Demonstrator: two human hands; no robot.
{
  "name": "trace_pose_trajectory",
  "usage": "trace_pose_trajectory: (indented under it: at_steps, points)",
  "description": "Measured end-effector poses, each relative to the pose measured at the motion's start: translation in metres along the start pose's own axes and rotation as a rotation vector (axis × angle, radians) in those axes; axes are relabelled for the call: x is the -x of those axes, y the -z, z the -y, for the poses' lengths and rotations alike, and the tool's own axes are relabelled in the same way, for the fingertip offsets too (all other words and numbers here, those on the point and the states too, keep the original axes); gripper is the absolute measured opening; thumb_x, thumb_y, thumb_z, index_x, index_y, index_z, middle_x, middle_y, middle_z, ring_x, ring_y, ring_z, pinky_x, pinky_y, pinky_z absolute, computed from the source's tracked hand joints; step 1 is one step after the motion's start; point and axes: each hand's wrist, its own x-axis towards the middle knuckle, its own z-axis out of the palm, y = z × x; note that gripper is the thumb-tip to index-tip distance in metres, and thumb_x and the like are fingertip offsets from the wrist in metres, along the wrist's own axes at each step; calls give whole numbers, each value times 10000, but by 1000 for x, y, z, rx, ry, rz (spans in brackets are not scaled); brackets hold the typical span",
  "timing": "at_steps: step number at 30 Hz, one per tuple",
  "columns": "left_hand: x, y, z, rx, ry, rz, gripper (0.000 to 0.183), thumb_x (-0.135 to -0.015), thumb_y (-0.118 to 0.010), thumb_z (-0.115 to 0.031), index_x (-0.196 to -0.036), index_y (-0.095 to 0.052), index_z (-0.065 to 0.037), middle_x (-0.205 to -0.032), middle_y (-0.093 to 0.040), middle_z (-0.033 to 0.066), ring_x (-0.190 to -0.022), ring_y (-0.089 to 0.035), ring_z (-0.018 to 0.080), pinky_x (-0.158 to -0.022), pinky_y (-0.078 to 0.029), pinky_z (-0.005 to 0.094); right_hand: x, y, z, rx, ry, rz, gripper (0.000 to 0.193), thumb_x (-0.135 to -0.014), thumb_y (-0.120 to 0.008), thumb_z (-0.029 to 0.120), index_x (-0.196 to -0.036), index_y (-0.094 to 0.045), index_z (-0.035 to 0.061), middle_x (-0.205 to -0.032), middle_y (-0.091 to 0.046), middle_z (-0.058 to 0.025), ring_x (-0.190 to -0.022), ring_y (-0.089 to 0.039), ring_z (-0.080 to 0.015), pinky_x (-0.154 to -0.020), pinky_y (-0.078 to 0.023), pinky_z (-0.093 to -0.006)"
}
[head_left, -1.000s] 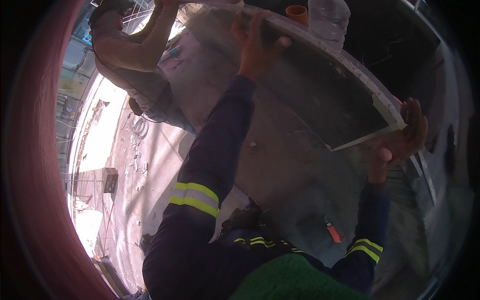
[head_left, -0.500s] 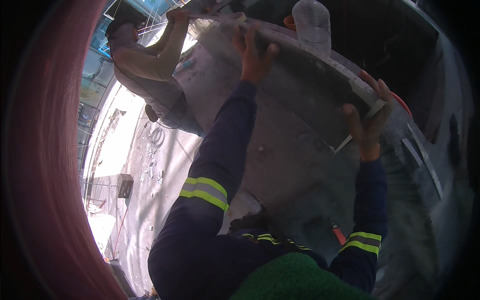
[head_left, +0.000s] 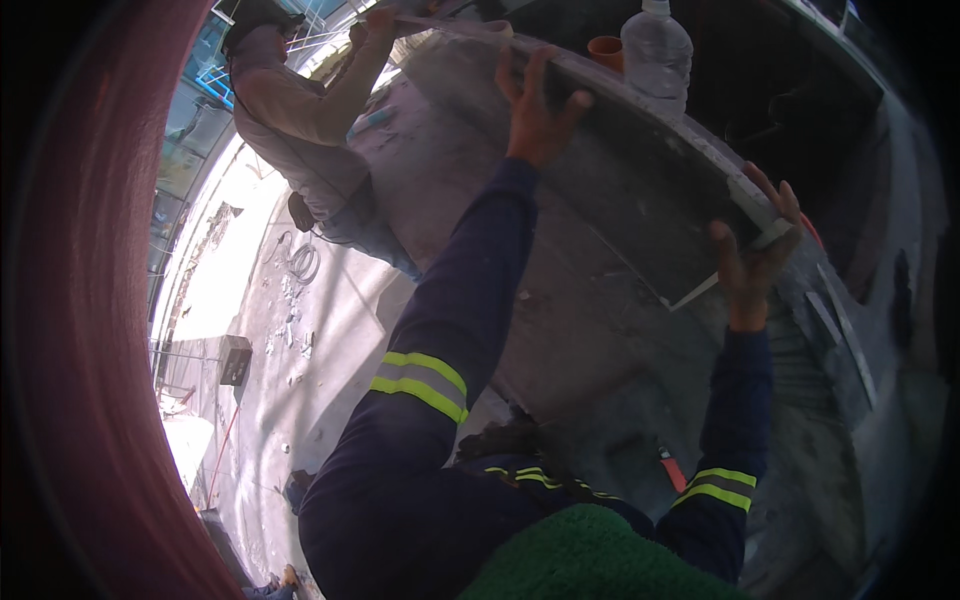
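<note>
My left hand [head_left: 543,112] is raised with spread fingers against the upper edge of a dark flat panel [head_left: 640,155]. Its fingertips reach the pale rough rim [head_left: 700,150] running along the top. Farther right, my right hand [head_left: 755,262] is at the panel's lower right end, thumb apart and fingers stretched out along the rim beside a pale corner piece. A thin pale strip [head_left: 693,292] shows just left of that hand's wrist. How firmly either hand presses the panel cannot be told.
A clear plastic bottle [head_left: 657,58] and an orange cup [head_left: 606,50] stand beyond the rim. At upper left a co-worker [head_left: 305,115] reaches up to the same rim. Below lie a red-handled tool [head_left: 674,470], a cable coil [head_left: 303,262] and a grey box [head_left: 235,360]. A reddish curved surface [head_left: 90,300] fills the left side.
The view has shifted slightly, so the bottle, cup and both hands sit farther right and a little lower. Both hands keep their places along the panel, fingers still spread.
</note>
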Motion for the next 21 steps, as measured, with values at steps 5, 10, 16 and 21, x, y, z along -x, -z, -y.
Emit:
trace_pose_trajectory:
  at_steps: [5, 10, 16, 21]
  points:
    - [0, -2, 1, -51, 15, -4, 884, -892, -868, -431, -1620, -406, -236, -1728, -28, 284, -1593, -230, 490, -1265, -379, 528, -8, 23, 26, -96, -330, 172, 828, -891, -919, 338, -1537, -504, 29, -1462, -633, -208, -1325, -640, -312, -1108, -526, -441]
    - [7, -5, 6, 42, -13, -1, 910, -876, -880, -452, -1629, -403, -267, -1733, -9, 292, -1609, -180, 503, -1262, -384, 540, -6, 42, 15, 187, -578, 479, 583, -871, -919, 223, -1333, -685, -45, -1264, -736, -150, -1178, -697, -251, -1020, -536, -384]
    - [9, -12, 4, -93, 37, 11, 997, -870, -875, -533, -1673, -351, -262, -1756, -11, 312, -1616, -177, 528, -1265, -370, 570, 23, 49, -11, 128, -567, 305, 526, -943, -868, 224, -1349, -675, -49, -1260, -739, -115, -1151, -687, -221, -1011, -527, -365]
    - [36, -4, 21, 131, 99, 65, 1049, -895, -876, -435, -1729, -259, -276, -1781, -7, 310, -1635, -165, 521, -1288, -337, 552, 33, 56, -22, 179, -500, 194, 506, -963, -868, 263, -1320, -674, -37, -1165, -738, -93, -1049, -697, -189, -898, -556, -346]
